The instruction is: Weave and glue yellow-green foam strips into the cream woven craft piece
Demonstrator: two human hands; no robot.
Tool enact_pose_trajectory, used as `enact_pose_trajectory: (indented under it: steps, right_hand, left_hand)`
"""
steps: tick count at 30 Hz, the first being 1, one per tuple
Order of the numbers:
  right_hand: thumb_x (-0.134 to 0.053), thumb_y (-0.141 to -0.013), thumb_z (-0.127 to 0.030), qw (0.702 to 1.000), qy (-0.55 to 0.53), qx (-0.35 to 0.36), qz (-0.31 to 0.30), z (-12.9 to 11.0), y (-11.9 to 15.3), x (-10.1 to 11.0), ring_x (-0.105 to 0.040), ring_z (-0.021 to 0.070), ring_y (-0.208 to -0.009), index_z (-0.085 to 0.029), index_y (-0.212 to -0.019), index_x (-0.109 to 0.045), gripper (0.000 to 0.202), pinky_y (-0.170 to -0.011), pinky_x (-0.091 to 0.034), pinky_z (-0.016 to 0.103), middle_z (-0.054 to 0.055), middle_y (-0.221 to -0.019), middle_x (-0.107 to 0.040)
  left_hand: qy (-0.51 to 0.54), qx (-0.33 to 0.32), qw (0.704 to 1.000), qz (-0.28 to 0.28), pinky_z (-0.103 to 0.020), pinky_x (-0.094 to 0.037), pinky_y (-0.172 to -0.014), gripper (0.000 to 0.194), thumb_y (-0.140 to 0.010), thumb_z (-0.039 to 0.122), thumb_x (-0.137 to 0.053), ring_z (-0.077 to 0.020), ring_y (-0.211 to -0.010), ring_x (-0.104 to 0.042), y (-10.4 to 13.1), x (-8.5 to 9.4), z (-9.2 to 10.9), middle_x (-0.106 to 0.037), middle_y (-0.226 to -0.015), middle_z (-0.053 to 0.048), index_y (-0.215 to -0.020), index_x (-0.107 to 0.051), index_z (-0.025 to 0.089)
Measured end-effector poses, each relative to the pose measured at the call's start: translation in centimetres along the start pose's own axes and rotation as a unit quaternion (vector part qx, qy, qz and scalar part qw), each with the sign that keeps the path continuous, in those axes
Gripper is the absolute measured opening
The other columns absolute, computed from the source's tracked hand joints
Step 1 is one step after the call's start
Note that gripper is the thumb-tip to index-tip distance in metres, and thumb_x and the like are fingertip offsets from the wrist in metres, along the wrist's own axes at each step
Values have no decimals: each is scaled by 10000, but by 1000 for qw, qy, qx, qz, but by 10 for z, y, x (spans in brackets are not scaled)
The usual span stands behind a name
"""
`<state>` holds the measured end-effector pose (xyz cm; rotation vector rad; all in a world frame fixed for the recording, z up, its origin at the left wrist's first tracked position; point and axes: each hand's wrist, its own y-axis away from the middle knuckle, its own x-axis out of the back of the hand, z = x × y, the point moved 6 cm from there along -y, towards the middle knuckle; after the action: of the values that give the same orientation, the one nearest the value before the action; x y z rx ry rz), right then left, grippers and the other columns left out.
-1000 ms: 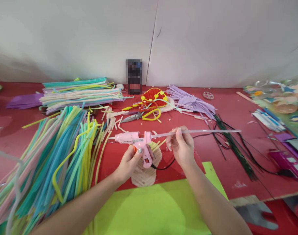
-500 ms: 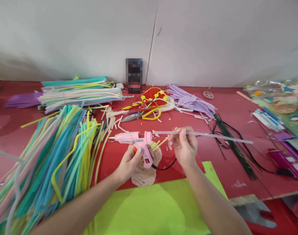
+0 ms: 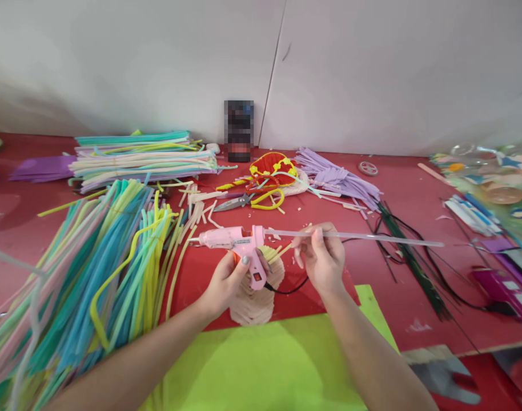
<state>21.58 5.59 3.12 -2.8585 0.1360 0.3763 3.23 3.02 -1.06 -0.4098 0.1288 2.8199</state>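
My left hand (image 3: 227,278) is wrapped round the handle of a pink glue gun (image 3: 233,240), whose nozzle points left. In my right hand (image 3: 323,254), a long translucent glue stick (image 3: 372,236) is pinched between thumb and fingers. The left end of the stick is at the back of the gun; whether it is inside cannot be made out. Below the gun lies a cream, leaf-shaped woven piece (image 3: 255,308), partly hidden by my left hand and the handle. A black cord (image 3: 290,292) runs from the handle.
Bundles of coloured pipe cleaners (image 3: 102,257) lie at the left. Scissors (image 3: 267,200) and a purple bundle (image 3: 336,177) are behind the gun. Dark green stems (image 3: 410,262) and a magenta box (image 3: 505,291) lie right. A green sheet (image 3: 261,365) is in front.
The glue stick has become more level, with its left end still at the gun's back. Both hands keep their grips, and the view has shifted slightly.
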Motion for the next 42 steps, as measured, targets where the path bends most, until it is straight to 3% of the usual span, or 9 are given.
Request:
enact_pose_trajectory:
  steps: [7, 12, 16, 21, 24, 32, 38, 42]
  right_hand:
    - [-543, -935, -328, 994, 55, 86, -47, -14, 7, -7, -596, 134, -585, -246, -930, -603, 102, -479, -489, 270, 16, -775, -693]
    - [-569, -922, -363, 999, -3, 22, -35, -8, -1, -2, -564, 105, -528, -215, -848, -578, 165, -395, -416, 196, -12, -666, -638]
    - [-613, -887, -413, 997, -35, -63, -22, 2, -5, 1, -502, 75, -432, -213, -804, -549, 226, -341, -371, 158, -43, -588, -593]
    - [-622, -881, -417, 993, -48, -103, -12, 7, -4, 0, -461, 63, -384, -212, -768, -514, 258, -313, -351, 137, -59, -531, -564]
    - [-612, -887, -430, 994, -45, -98, -9, 8, -2, -1, -424, 53, -359, -210, -740, -488, 292, -304, -337, 130, -64, -512, -551]
    - [-591, -908, -403, 998, -43, -45, -22, 4, 3, -7, -493, 61, -398, -219, -789, -507, 235, -324, -374, 141, -57, -583, -600]
    - [-573, -928, -316, 998, -11, 22, -57, -3, 5, -11, -577, 87, -503, -225, -879, -558, 105, -390, -427, 178, -24, -708, -673]
    - [-553, -936, -251, 995, 16, 47, -84, -4, 7, -12, -629, 116, -607, -236, -932, -568, 22, -441, -467, 213, 6, -821, -708]
  left_hand:
    - [-78, 5, 988, 136, -276, -489, -660, 516, -762, 680, -599, -136, -636, -556, 1, 18, -1, -609, -679, -9, -750, -554, 166]
    - [-117, 21, 985, 123, -261, -452, -570, 537, -739, 706, -586, -120, -560, -510, 4, 18, -7, -549, -605, 11, -695, -518, 175]
    - [-163, 21, 981, 99, -220, -390, -480, 463, -752, 612, -596, -97, -496, -445, 5, 14, -3, -489, -538, 31, -622, -460, 189]
    - [-212, 11, 977, 3, -200, -380, -455, 346, -772, 431, -536, -94, -467, -442, 2, 0, 4, -495, -480, 15, -545, -470, 179]
    - [-207, 11, 978, -27, -209, -419, -475, 295, -779, 375, -499, -113, -485, -499, 2, -5, 4, -564, -511, -11, -567, -512, 170]
    - [-231, -40, 972, 10, -260, -514, -636, 234, -788, 319, -487, -167, -646, -619, 2, -3, 13, -693, -681, -47, -692, -627, 157]
    - [-226, -52, 973, 19, -230, -486, -559, 257, -806, 347, -503, -152, -588, -599, 4, 0, 12, -672, -639, -44, -682, -610, 150]
    - [-236, -36, 970, 41, -198, -395, -436, 367, -820, 412, -497, -119, -461, -509, 7, 6, 10, -571, -493, -24, -558, -538, 159]
